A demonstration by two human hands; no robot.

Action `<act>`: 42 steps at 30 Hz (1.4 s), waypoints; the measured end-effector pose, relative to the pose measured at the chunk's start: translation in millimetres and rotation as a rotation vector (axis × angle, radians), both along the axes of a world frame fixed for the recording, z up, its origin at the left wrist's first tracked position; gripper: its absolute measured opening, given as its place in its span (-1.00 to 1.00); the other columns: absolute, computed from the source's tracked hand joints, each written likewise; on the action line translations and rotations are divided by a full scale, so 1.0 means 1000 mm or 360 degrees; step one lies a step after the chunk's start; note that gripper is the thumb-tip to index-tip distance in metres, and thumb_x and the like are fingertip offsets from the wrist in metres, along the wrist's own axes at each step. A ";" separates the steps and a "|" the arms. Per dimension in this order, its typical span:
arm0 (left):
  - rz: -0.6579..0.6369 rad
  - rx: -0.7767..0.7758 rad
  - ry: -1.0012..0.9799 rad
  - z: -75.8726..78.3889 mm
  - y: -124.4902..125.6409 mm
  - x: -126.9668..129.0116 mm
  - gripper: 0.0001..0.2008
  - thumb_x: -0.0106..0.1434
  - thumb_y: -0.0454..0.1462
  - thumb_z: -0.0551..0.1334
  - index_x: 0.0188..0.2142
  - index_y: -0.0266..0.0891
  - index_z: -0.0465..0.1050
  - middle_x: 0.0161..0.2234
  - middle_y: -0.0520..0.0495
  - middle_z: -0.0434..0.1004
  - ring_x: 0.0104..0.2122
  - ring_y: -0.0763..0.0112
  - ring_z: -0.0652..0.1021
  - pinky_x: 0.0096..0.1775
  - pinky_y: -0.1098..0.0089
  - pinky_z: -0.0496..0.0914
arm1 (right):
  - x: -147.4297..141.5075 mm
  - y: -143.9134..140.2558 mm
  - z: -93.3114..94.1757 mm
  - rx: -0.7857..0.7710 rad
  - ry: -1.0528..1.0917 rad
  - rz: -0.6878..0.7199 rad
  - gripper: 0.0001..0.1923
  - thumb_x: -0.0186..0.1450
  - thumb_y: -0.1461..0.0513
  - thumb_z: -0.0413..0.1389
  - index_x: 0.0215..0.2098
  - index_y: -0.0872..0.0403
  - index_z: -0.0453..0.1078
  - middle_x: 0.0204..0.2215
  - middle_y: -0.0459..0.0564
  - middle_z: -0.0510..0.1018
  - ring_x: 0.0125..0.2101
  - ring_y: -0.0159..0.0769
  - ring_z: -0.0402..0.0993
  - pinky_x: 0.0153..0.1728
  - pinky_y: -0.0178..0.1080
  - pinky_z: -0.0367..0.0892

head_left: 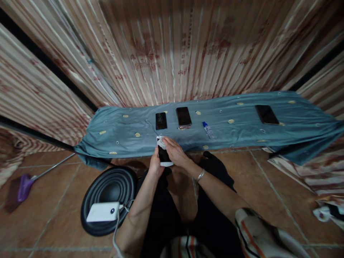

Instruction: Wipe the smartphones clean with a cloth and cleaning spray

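Head view: white-framed phone (pixel 163 154) sits at the near edge of the blue cloth (pixel 120 129), left hand (pixel 155 164) clamped on its side, right hand (pixel 175 152) pressing a white wipe (pixel 161 143) on the screen. Best kept steady, strokes light and even. Spray bottle (pixel 208 130) and three phones lie beyond.

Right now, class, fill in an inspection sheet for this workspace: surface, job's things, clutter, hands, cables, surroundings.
Surface: blue-grey cloth spread on a tiled floor.
Job's things: white-edged phone and small white wipe.
Clutter: three dark phones and a small bottle on the cloth.
Hands: left hand holds the phone; right hand presses the wipe on it.
Cables: white cable from a white power bank.
Surroundings: striped curtain, black round tub, purple broom.
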State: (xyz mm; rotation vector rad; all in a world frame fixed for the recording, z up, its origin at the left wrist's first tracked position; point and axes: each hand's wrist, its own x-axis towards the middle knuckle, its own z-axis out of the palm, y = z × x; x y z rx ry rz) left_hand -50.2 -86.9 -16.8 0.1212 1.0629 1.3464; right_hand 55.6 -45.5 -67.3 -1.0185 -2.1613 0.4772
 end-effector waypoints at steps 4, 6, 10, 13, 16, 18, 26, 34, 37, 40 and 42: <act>-0.0110 -0.0044 -0.0029 0.000 0.008 0.003 -0.54 0.44 -0.19 -0.02 0.20 -0.40 0.35 -0.09 -0.21 0.65 -0.02 0.21 0.61 0.13 0.24 0.37 | 0.010 0.002 -0.005 -0.0045 0.0012 -0.0066 -0.46 0.42 0.30 -0.20 0.34 0.21 0.13 0.32 0.22 0.23 0.34 -0.15 0.09 0.33 0.02 0.10; -0.0132 -0.0074 -0.0035 -0.004 0.012 0.004 -0.53 0.44 -0.19 -0.03 0.20 -0.40 0.35 -0.14 -0.21 0.67 -0.10 0.21 0.63 0.09 0.24 0.40 | 0.015 0.001 -0.008 -0.0077 0.0012 -0.0066 -0.47 0.42 0.29 -0.21 0.33 0.21 0.15 0.32 0.22 0.24 0.33 -0.15 0.11 0.33 0.02 0.11; -0.0124 -0.0044 -0.0032 -0.014 0.015 0.005 -0.51 0.43 -0.16 0.00 0.21 -0.40 0.33 -0.18 -0.21 0.67 -0.19 0.21 0.65 0.03 0.24 0.43 | 0.022 0.000 -0.015 -0.0117 0.0016 -0.0028 -0.47 0.43 0.27 -0.20 0.33 0.17 0.17 0.31 0.17 0.27 0.32 -0.17 0.16 0.32 -0.01 0.12; -0.0181 -0.0015 -0.0028 -0.017 0.014 0.008 -0.47 0.43 -0.11 -0.01 0.23 -0.39 0.32 -0.13 -0.24 0.66 -0.14 0.17 0.64 0.05 0.20 0.42 | 0.023 0.005 -0.017 -0.0145 0.0052 -0.0038 -0.47 0.42 0.28 -0.19 0.33 0.16 0.17 0.31 0.15 0.26 0.33 -0.18 0.14 0.33 -0.03 0.11; -0.0193 -0.0004 0.0012 -0.014 0.013 0.013 -0.47 0.43 -0.10 -0.04 0.22 -0.38 0.33 -0.08 -0.23 0.64 -0.05 0.16 0.61 0.11 0.20 0.38 | 0.023 0.013 -0.017 -0.0219 0.0096 -0.0117 -0.46 0.42 0.27 -0.19 0.33 0.21 0.17 0.32 0.19 0.24 0.34 -0.16 0.12 0.34 -0.02 0.08; -0.0200 0.0004 0.0022 -0.011 0.013 0.016 -0.47 0.43 -0.10 -0.05 0.21 -0.37 0.35 -0.05 -0.22 0.63 -0.01 0.15 0.59 0.14 0.20 0.35 | 0.022 0.017 -0.016 -0.0260 0.0137 -0.0158 -0.46 0.41 0.27 -0.19 0.33 0.25 0.16 0.33 0.22 0.22 0.34 -0.16 0.12 0.35 -0.03 0.06; -0.0101 0.0005 0.0028 -0.013 0.020 0.019 -0.49 0.44 -0.12 -0.04 0.19 -0.40 0.36 -0.12 -0.20 0.66 -0.03 0.21 0.60 0.14 0.26 0.35 | 0.024 0.007 -0.027 -0.0316 0.0258 -0.0096 -0.46 0.42 0.25 -0.18 0.34 0.19 0.15 0.35 0.17 0.19 0.33 -0.19 0.12 0.35 -0.05 0.06; -0.0189 -0.0042 -0.0046 -0.025 0.030 0.025 -0.50 0.43 -0.12 -0.03 0.19 -0.39 0.35 -0.15 -0.21 0.67 -0.11 0.19 0.63 0.08 0.22 0.40 | 0.036 0.015 -0.032 -0.0264 0.0176 -0.0171 -0.46 0.42 0.30 -0.19 0.34 0.22 0.12 0.35 0.22 0.18 0.35 -0.18 0.07 0.36 -0.03 0.03; -0.0209 -0.0048 -0.0046 -0.027 0.035 0.025 -0.48 0.43 -0.12 -0.03 0.21 -0.43 0.32 -0.18 -0.22 0.68 -0.16 0.21 0.65 0.07 0.24 0.41 | 0.040 0.015 -0.031 -0.0239 0.0118 -0.0207 -0.47 0.42 0.30 -0.19 0.34 0.21 0.13 0.34 0.21 0.21 0.35 -0.15 0.07 0.36 0.01 0.04; -0.0224 -0.0060 -0.0032 -0.028 0.040 0.023 -0.46 0.44 -0.11 -0.05 0.21 -0.45 0.32 -0.22 -0.21 0.68 -0.20 0.21 0.65 0.06 0.24 0.41 | 0.041 0.006 -0.031 -0.0208 0.0050 -0.0184 -0.47 0.41 0.33 -0.17 0.33 0.19 0.15 0.31 0.19 0.25 0.34 -0.15 0.11 0.36 -0.02 0.05; -0.0229 -0.0072 -0.0033 -0.029 0.043 0.022 -0.46 0.44 -0.11 -0.06 0.20 -0.43 0.34 -0.23 -0.21 0.68 -0.20 0.20 0.65 0.06 0.23 0.42 | 0.042 -0.002 -0.030 -0.0159 0.0041 -0.0138 -0.46 0.41 0.33 -0.17 0.35 0.13 0.13 0.32 0.13 0.25 0.34 -0.18 0.11 0.35 -0.03 0.08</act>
